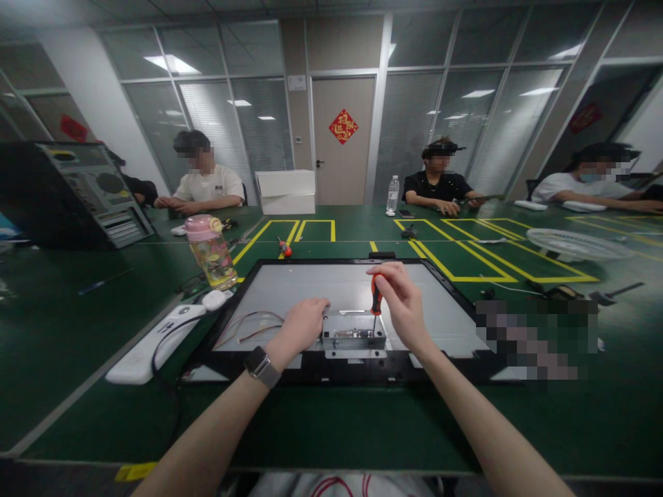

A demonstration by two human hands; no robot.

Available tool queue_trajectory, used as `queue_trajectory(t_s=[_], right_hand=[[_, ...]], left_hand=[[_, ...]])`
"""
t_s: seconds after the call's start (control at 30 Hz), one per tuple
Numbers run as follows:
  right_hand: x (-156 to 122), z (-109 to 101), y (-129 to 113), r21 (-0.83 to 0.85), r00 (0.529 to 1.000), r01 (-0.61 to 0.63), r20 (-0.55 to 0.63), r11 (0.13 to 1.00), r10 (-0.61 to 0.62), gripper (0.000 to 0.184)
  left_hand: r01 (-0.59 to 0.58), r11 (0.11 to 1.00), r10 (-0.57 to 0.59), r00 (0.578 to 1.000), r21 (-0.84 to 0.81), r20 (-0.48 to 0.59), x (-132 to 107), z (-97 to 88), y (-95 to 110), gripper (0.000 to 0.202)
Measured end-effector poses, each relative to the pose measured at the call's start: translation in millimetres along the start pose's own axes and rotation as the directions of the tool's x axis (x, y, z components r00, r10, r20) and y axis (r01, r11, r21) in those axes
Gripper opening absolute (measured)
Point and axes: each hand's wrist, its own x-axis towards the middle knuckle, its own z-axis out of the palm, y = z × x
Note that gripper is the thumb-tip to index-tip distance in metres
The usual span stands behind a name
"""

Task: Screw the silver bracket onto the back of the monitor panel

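A flat monitor panel (290,290) in a black frame lies face down on the green table, with a small metal bracket box (353,338) at its near edge. My right hand (401,304) grips a red and black screwdriver (376,298), held upright with its tip down on the bracket. My left hand (303,324), a watch on its wrist, rests curled against the bracket's left side and steadies it. Thin loose wires (248,324) lie on the panel to the left.
A white power strip (155,342) and pink-lidded bottle (210,252) sit left of the panel. A computer case (72,193) stands far left, a second screwdriver (284,247) and white boxes (286,192) behind. Three people sit across; a fan grille (570,243) lies right.
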Motion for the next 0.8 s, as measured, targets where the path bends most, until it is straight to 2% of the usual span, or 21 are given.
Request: queue_trajectory(t_s=[0.17, 0.3, 0.37, 0.47, 0.57, 0.8], right_hand=[[1.4, -0.3, 4.7, 0.139, 0.994, -0.101, -0.021, 0.985, 0.105, 0.004], [2.8, -1.2, 11.9, 0.271, 0.964, -0.265, 0.059, 0.925, 0.259, 0.016], [3.8, -0.9, 11.8, 0.353, 0.949, -0.313, 0.098, 0.882, 0.298, 0.022], [4.9, 0.2, 10.3, 0.412, 0.945, -0.324, 0.09, 0.852, 0.316, 0.021], [4.8, 0.5, 10.6, 0.388, 0.948, -0.311, 0.064, 0.867, 0.312, 0.017], [5.4, 0.1, 8.8, 0.436, 0.939, -0.343, 0.142, 0.832, 0.312, 0.021]], left_hand=[[-0.002, 1.0, 0.001, 1.0, -0.005, -0.013, 0.5, 1.9, -1.4, 0.038], [-0.007, 1.0, 0.007, 1.0, 0.002, -0.017, 1.2, 4.3, -2.8, 0.037], [-0.003, 1.0, 0.003, 1.0, -0.001, -0.013, 1.1, 4.0, -2.6, 0.038], [0.007, 1.0, -0.007, 1.0, -0.005, -0.004, 0.6, 2.6, -1.4, 0.038], [0.006, 1.0, -0.006, 1.0, -0.009, -0.009, 0.3, 1.6, -0.6, 0.037], [0.006, 1.0, -0.006, 1.0, -0.013, -0.007, 0.2, 0.5, -0.5, 0.036]])
